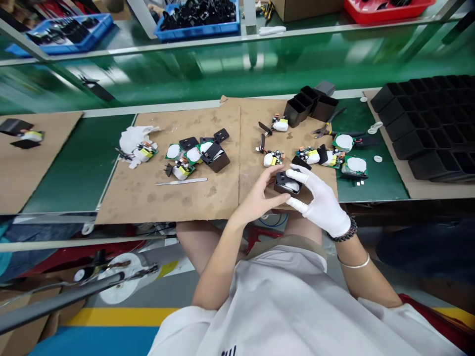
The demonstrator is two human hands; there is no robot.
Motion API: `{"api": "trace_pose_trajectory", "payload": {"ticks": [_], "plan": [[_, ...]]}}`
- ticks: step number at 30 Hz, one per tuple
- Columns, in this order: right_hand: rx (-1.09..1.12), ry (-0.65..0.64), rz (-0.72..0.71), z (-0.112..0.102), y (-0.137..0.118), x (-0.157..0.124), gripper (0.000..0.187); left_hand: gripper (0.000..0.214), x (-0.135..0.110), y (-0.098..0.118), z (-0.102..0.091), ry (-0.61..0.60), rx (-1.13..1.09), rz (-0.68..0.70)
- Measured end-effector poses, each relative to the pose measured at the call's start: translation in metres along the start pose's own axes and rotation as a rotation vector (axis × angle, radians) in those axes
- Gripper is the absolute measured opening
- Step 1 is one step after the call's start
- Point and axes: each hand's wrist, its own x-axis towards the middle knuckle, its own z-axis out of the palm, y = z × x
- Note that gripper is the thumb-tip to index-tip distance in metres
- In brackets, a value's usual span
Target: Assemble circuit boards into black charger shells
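Near the front edge of the cardboard, a small black plastic case (282,189) sits between my two hands, with a black plate and something white showing in its opening. My bare left hand (259,197) grips the case from its left side, thumb along the front. My right hand (322,201), in a white glove, holds it from the right, with fingers over its top and thumb at the front. Just beyond lie circuit boards with white and yellow parts (312,156). More green boards with white discs (344,143) lie to the right.
Black cases (297,111) stand behind, beside pliers (326,127). Many more cases (432,148) fill the right side. On the left cardboard (148,198) lie tweezers (181,181), boards and a white glove-like cloth (129,140). Blue bins (200,30) and a red tray (386,15) stand on the shelf.
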Motion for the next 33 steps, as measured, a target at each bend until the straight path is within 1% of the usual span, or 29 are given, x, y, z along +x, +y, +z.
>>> {"api": "trace_pose_trajectory", "payload": {"ticks": [2,4,8,10,12,16,19,22,27,31,33], "plan": [[0.018,-0.054,-0.012,-0.009,-0.003,0.005,0.047,0.068,0.000,-0.005,-0.004,-0.034,-0.004,0.007],[0.066,-0.077,-0.001,-0.015,-0.005,0.010,0.041,0.064,0.001,-0.009,-0.004,-0.018,-0.002,0.006],[0.139,-0.053,0.002,-0.017,-0.007,0.021,0.024,0.040,0.004,-0.012,0.007,0.135,0.051,0.002],[0.093,-0.025,-0.034,-0.014,-0.007,0.024,0.017,0.034,0.004,-0.011,0.014,0.213,0.100,0.008],[-0.001,0.013,-0.075,-0.012,-0.009,0.024,0.015,0.034,0.004,-0.011,0.019,0.267,0.133,0.015],[-0.175,0.094,-0.130,-0.011,-0.012,0.017,0.016,0.034,0.003,-0.012,0.023,0.318,0.169,0.032],[-0.199,0.103,-0.132,-0.010,-0.012,0.012,0.015,0.032,0.002,-0.013,0.022,0.323,0.184,0.050],[-0.151,0.096,-0.104,-0.009,-0.009,0.011,0.014,0.031,0.002,-0.012,0.022,0.313,0.185,0.065],[-0.056,0.045,-0.062,-0.009,-0.005,0.015,0.011,0.029,0.002,-0.012,0.020,0.285,0.202,0.074],[-0.048,0.027,-0.055,-0.010,-0.005,0.017,0.009,0.042,0.000,-0.016,0.016,0.234,0.104,0.159],[-0.071,0.027,-0.058,-0.009,-0.005,0.017,0.010,0.041,-0.001,-0.018,0.016,0.239,0.076,0.218]]}}
